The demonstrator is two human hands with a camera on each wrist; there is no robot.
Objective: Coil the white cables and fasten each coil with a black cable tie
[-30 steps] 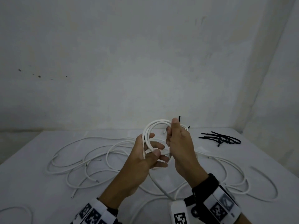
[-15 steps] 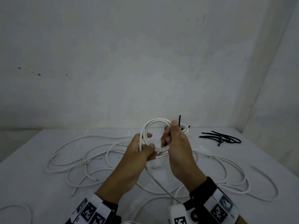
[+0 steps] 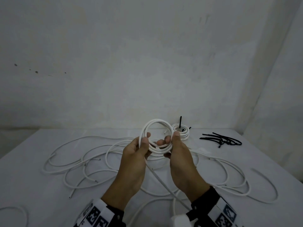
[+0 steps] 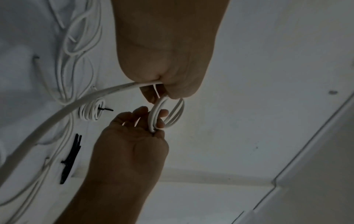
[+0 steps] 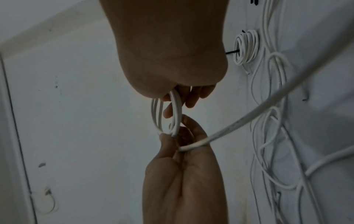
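The coiling step is under way. The left hand (image 3: 136,149) is pinching one side of a small ring of round white plastic cable (image 3: 156,133), thumb in front and fingers curled behind, while the right hand (image 3: 177,149) is gripping the opposite side, fingers hooked through the ring. The cable's loose tail (image 3: 161,181) is trailing down from under the left fingers towards the table. A finished white coil bound with a black tie (image 3: 181,132) is sitting just beyond the right fingertips. Probably next: winding in the tail, then reaching for the bunch of thin black plastic cable ties (image 3: 221,140), lying well to the right of the right fingers.
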